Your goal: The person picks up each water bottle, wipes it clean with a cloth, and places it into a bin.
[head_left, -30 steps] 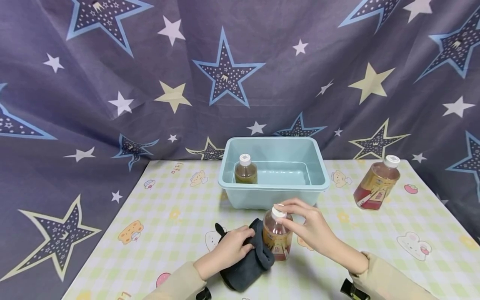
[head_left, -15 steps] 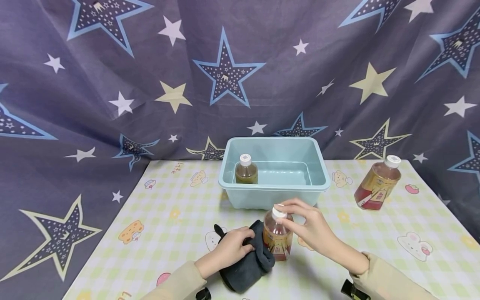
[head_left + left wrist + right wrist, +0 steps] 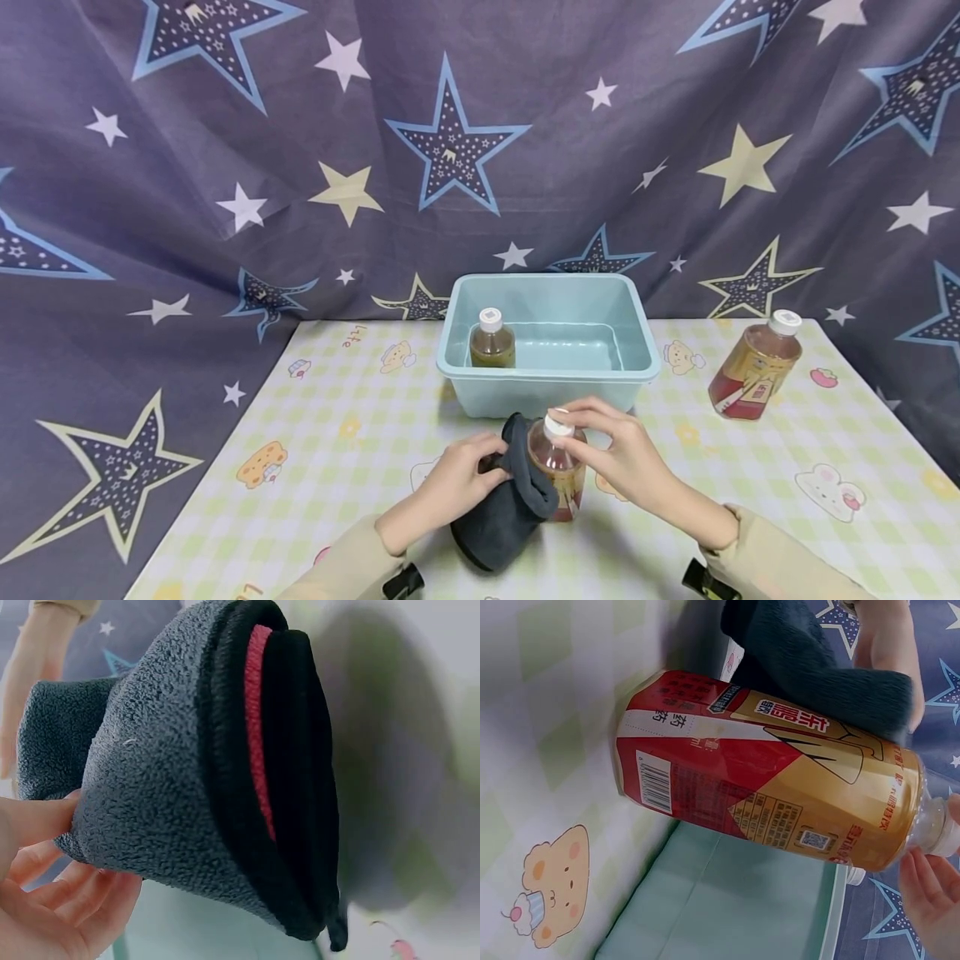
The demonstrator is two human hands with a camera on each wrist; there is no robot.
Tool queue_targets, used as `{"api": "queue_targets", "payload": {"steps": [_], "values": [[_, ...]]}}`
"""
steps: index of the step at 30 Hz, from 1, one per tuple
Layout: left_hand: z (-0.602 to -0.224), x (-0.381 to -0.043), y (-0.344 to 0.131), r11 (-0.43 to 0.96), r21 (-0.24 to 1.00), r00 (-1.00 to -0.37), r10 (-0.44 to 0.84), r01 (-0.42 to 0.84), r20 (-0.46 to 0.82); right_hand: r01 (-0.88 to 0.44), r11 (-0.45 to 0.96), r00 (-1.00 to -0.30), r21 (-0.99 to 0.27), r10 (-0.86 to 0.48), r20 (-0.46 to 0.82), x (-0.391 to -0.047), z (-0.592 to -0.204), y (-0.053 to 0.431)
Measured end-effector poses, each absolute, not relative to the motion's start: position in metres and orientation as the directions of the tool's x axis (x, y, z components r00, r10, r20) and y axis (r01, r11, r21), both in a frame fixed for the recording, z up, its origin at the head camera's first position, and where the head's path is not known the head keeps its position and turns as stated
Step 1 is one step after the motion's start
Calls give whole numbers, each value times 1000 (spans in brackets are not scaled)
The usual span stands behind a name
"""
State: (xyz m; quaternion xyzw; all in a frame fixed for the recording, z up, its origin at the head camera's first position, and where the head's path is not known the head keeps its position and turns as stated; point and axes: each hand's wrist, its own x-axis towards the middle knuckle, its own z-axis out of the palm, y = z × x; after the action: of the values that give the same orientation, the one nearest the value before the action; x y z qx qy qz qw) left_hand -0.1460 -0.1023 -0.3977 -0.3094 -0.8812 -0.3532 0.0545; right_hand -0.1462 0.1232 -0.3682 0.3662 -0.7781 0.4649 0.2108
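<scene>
A dark grey folded cloth (image 3: pixel 501 517) with black edging and a red strip (image 3: pixel 259 712) is pinched between the thumb and fingers of my left hand (image 3: pixel 461 479). It lies against the left side of a drink bottle (image 3: pixel 557 471), which stands upright on the table. The bottle's red and gold label (image 3: pixel 757 765) shows in the right wrist view. My right hand (image 3: pixel 618 446) pinches the bottle's white cap (image 3: pixel 558 423) from above. Part of the bottle is hidden behind the cloth.
A light blue plastic basin (image 3: pixel 547 392) stands just behind, with one capped bottle (image 3: pixel 492 340) inside at its left. Another bottle (image 3: pixel 753 367) with a red and gold label stands at the right on the checked tablecloth (image 3: pixel 337 483). A starry curtain (image 3: pixel 360 108) hangs behind.
My left hand has raised the cloth's upper part slightly and shifted it right, so it covers more of the bottle. My right hand and the bottle have stayed in place.
</scene>
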Motion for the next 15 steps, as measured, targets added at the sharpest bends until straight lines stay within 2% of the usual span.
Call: {"api": "queue_targets", "payload": {"steps": [15], "values": [[-384,-144,-99,527,589,-787,475,613,394,-765,305,-645,-568,-363,673,-147,-369,123]]}}
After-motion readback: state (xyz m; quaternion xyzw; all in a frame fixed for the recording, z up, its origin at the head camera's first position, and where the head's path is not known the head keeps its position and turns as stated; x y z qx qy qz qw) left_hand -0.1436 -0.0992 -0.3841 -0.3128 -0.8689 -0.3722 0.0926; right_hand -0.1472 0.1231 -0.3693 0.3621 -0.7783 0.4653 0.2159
